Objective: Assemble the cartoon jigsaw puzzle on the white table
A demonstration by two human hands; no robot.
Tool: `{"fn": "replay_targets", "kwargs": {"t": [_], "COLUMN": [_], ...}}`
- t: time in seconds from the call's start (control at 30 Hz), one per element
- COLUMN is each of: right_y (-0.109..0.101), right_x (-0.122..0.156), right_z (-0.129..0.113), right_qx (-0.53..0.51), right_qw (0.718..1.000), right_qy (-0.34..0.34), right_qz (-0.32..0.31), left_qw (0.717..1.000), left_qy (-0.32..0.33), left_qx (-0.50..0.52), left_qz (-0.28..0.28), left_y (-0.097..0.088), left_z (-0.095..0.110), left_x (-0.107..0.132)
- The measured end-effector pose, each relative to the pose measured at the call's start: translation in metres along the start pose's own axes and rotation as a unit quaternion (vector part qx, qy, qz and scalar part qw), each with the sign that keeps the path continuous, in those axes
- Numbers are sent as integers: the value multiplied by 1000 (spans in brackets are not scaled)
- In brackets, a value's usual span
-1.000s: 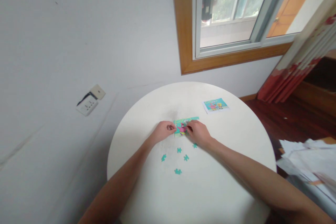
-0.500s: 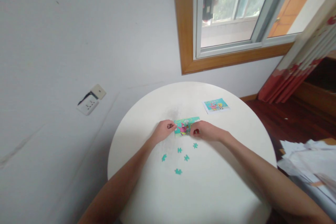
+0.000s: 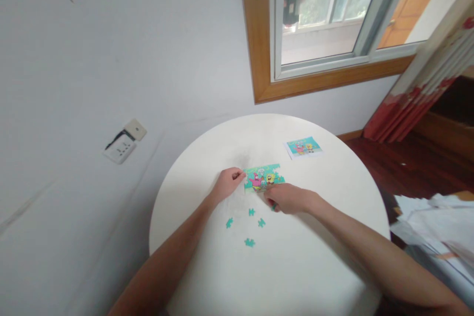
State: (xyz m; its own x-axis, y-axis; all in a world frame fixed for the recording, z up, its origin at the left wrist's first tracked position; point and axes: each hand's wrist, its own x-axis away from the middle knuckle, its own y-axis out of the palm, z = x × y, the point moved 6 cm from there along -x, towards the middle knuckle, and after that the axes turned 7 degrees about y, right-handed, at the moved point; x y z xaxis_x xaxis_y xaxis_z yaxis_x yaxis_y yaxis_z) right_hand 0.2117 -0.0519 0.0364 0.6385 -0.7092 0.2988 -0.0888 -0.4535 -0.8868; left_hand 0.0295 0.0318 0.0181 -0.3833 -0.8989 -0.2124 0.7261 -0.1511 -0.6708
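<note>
A partly assembled jigsaw puzzle [image 3: 255, 182] with a pink starfish and a yellow sponge figure lies on the white round table [image 3: 207, 276]. My left hand [image 3: 227, 182] is closed, its thumb and fingertips pinched at the puzzle's left edge. Just below the puzzle's lower right side, my right hand [image 3: 289, 198] has its fingers closed over a teal jigsaw piece [image 3: 274, 207], mostly hidden beneath them. Several loose teal pieces lie nearer to me, among them one piece [image 3: 252, 212], another [image 3: 261, 222], a tilted one [image 3: 229, 222] and the nearest [image 3: 250, 242].
A picture card [image 3: 304, 148] with the same cartoon figures lies at the back right of the table. Behind the table are a wall with a socket [image 3: 120, 147] and a wood-framed window [image 3: 262, 59]. Papers [image 3: 433, 227] are piled at the right.
My right hand has moved from the puzzle's right part down to a loose teal piece, uncovering the yellow figure. My left hand stays at the left edge. The view shifts slightly.
</note>
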Motion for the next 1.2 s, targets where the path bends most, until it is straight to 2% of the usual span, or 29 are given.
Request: {"fn": "replay_targets", "kwargs": {"t": [0.17,0.27,0.33,0.4,0.53,0.63,0.9,1.2], "right_y": [1,-4,-13,-25,-39,-34,-21,-14], "right_x": [-1,-1,-2,-4,-11,-18,-24,-31], "right_z": [-2,0,10,32,95,120,120,122], "right_qx": [-21,-88,-162,-239,-322,-345,-326,-302], "right_qw": [1000,995,984,964,907,886,891,892], "right_qy": [2,-29,-48,-34,71,86,80,89], "right_qz": [-1,21,52,111,264,297,306,323], "left_qw": [1000,999,996,990,981,978,977,978], "left_qy": [12,43,84,124,166,182,185,176], "left_qx": [4,-10,-32,-58,-97,-105,-105,-113], "left_qz": [1,9,18,24,20,17,15,11], "left_y": [1,0,0,1,7,10,13,13], "left_z": [-1,3,8,13,15,15,10,13], "left_x": [0,-1,-1,-1,1,2,2,2]}}
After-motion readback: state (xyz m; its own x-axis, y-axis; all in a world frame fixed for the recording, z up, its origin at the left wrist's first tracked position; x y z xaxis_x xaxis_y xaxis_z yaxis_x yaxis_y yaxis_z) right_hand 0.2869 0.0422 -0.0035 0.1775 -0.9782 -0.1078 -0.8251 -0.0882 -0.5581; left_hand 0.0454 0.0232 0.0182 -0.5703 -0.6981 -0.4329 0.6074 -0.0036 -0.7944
